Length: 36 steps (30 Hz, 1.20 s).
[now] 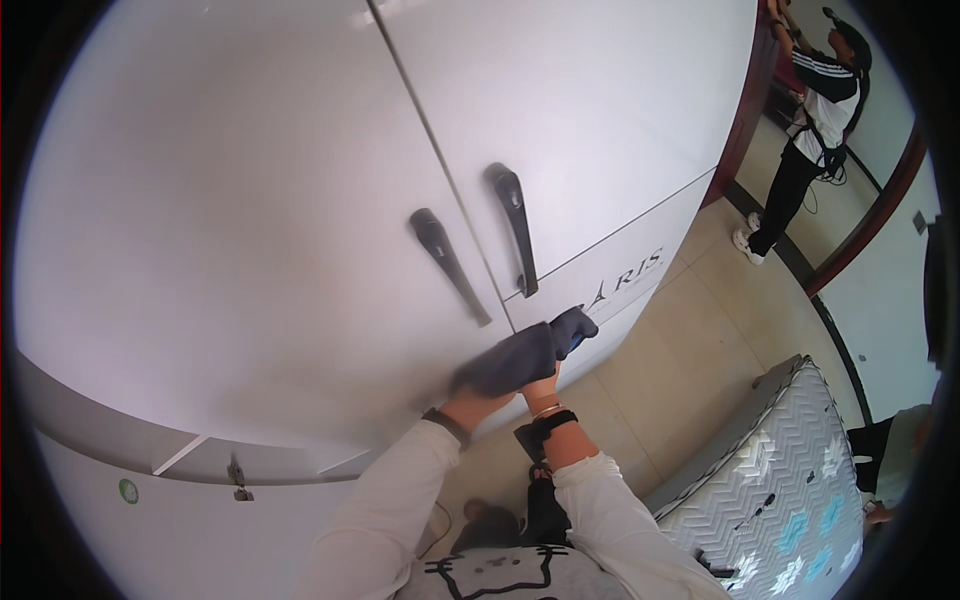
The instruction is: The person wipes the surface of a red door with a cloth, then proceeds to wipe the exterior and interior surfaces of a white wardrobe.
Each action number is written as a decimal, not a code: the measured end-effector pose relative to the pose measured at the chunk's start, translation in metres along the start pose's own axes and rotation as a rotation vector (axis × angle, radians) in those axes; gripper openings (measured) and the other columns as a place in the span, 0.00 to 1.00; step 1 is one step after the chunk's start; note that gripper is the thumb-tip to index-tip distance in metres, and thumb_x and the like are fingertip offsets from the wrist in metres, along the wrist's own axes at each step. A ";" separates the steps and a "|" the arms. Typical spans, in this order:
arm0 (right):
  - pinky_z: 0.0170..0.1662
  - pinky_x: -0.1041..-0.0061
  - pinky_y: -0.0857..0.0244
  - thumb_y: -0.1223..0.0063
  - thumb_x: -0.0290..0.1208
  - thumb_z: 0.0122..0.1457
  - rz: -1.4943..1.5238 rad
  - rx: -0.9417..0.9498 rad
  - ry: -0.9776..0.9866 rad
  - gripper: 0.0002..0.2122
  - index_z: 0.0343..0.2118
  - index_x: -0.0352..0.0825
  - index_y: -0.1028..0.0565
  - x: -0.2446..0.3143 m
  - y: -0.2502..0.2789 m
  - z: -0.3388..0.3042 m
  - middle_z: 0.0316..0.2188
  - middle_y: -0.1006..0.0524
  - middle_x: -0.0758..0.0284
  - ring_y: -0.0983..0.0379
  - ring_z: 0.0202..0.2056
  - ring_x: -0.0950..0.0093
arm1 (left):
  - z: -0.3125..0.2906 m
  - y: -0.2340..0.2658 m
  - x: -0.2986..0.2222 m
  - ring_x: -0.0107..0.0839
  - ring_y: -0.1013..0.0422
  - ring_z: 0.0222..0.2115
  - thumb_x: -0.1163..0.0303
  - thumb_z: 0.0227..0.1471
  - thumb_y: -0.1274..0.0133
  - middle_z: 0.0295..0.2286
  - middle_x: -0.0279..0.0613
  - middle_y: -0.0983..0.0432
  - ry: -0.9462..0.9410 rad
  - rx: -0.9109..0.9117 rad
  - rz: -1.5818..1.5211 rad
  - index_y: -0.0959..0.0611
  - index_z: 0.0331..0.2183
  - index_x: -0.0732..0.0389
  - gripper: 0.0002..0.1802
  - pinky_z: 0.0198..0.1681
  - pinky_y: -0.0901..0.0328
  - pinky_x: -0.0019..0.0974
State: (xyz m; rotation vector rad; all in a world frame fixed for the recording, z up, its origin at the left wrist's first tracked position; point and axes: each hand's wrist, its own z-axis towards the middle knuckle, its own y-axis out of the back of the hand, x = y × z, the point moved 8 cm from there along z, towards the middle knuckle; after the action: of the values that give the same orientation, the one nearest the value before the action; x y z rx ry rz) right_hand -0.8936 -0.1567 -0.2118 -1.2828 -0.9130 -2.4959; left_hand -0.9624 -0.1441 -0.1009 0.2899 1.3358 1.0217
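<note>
A dark grey cloth (pixel 512 360) is bunched at the lower part of a white cabinet (pixel 250 200), just below its two door handles. My left hand (pixel 478 407) holds the cloth from the near side, its fingers hidden in the folds. Close beside it, my right hand (pixel 541 388) is also in the cloth, with only the wrist and part of the hand showing. A small blue patch shows near the cloth's far end. Above the hands are a left dark handle (pixel 450 265) and a right dark handle (pixel 515 225).
An open white door (pixel 190 530) with a metal hinge (pixel 238 478) is at lower left. A patterned mattress (pixel 770 490) leans at lower right over the tiled floor (pixel 650 380). One person (pixel 825 110) stands by the doorway; another person (pixel 900 455) is partly visible at the right edge.
</note>
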 end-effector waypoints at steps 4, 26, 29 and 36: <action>0.51 0.69 0.45 0.53 0.36 0.52 0.042 -0.104 0.034 0.17 0.43 0.34 0.32 -0.047 0.038 0.026 0.42 0.30 0.62 0.36 0.47 0.65 | 0.037 -0.024 -0.032 0.39 0.35 0.44 0.79 0.43 0.51 0.40 0.47 0.31 -0.211 -0.075 0.119 0.29 0.42 0.63 0.20 0.47 0.41 0.35; 0.53 0.70 0.45 0.61 0.29 0.58 0.542 0.186 0.090 0.18 0.51 0.32 0.41 0.037 0.003 0.007 0.49 0.35 0.62 0.39 0.50 0.68 | -0.022 0.076 -0.071 0.40 0.30 0.36 0.78 0.32 0.46 0.35 0.40 0.27 -0.362 -0.292 0.551 0.22 0.36 0.56 0.21 0.42 0.36 0.37; 0.48 0.67 0.43 0.50 0.30 0.50 0.238 0.050 0.307 0.15 0.42 0.34 0.32 0.053 -0.006 -0.036 0.40 0.30 0.60 0.35 0.46 0.65 | -0.058 0.078 -0.037 0.38 0.32 0.38 0.71 0.38 0.46 0.36 0.41 0.28 -0.246 -0.272 0.491 0.24 0.38 0.57 0.18 0.42 0.37 0.39; 0.52 0.65 0.48 0.51 0.32 0.49 -0.001 0.274 0.614 0.21 0.47 0.35 0.36 0.148 -0.001 -0.025 0.47 0.36 0.58 0.41 0.49 0.63 | -0.132 0.119 -0.003 0.37 0.31 0.36 0.71 0.39 0.46 0.35 0.38 0.27 -0.060 -0.344 0.539 0.23 0.38 0.54 0.18 0.40 0.36 0.37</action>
State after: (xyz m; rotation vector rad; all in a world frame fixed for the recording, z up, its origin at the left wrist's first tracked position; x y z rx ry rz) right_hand -1.0003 -0.1552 -0.1066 -0.3879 -1.0275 -2.4182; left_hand -1.1322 -0.1274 -0.0511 0.4271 1.0205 1.6571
